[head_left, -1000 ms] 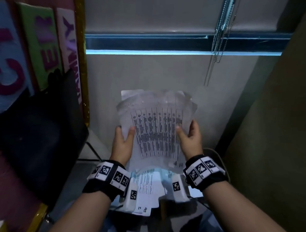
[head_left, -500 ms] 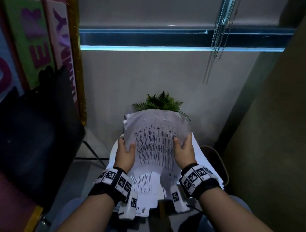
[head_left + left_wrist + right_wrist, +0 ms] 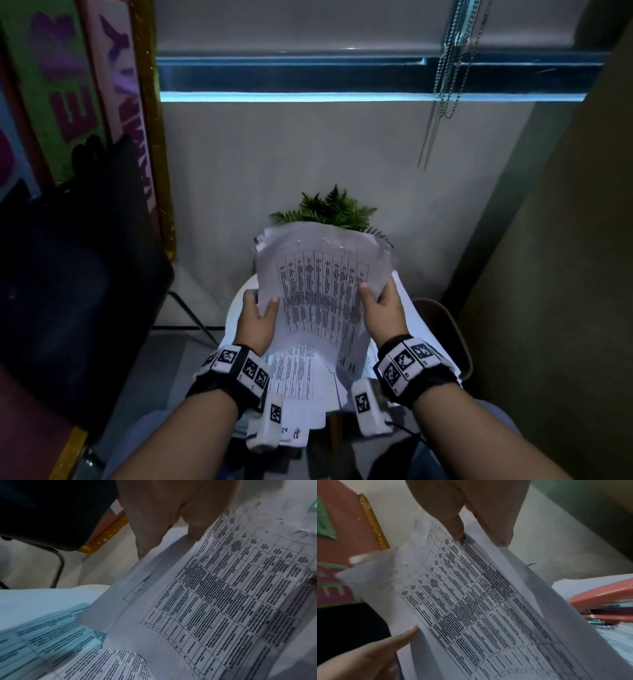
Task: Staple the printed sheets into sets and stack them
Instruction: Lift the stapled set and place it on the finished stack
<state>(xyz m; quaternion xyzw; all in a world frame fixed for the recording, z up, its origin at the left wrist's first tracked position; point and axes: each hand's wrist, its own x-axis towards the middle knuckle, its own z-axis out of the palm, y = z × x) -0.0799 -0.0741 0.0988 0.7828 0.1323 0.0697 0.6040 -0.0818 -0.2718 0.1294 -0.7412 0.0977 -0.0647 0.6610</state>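
Dim, blue-lit corner of a room: a small white table (image 3: pixel 236 305) stands against a grey wall, a fern (image 3: pixel 329 210) at its 12 o'clock edge and a dark chair (image 3: pixel 78 274) at 9 o'clock. I hold a sheaf (image 3: pixel 322 294) of printed sheets above the table, tilted up toward the head camera, my left hand (image 3: pixel 257 317) on its 9 o'clock edge and my right hand (image 3: pixel 382 308) on its 3 o'clock edge. Each hand pinches the paper, thumb on the printed face and fingers behind. Held by both edges like this, the sheaf can be squared up before stapling, I judge. Its top margin is pocked with small marks, possibly old staple holes; I cannot tell whether a staple is in it now.

More printed pages (image 3: pixel 294 373) lie flat on the table beneath, at 6 o'clock of the sheaf.

Only the right wrist view shows the stapler (image 3: pixel 604 601), orange-red, resting on paper at 3 o'clock of the sheaf; in the head view it is hidden. The left wrist view alone shows a second sheet (image 3: pixel 109 601) peeking out behind the front page.
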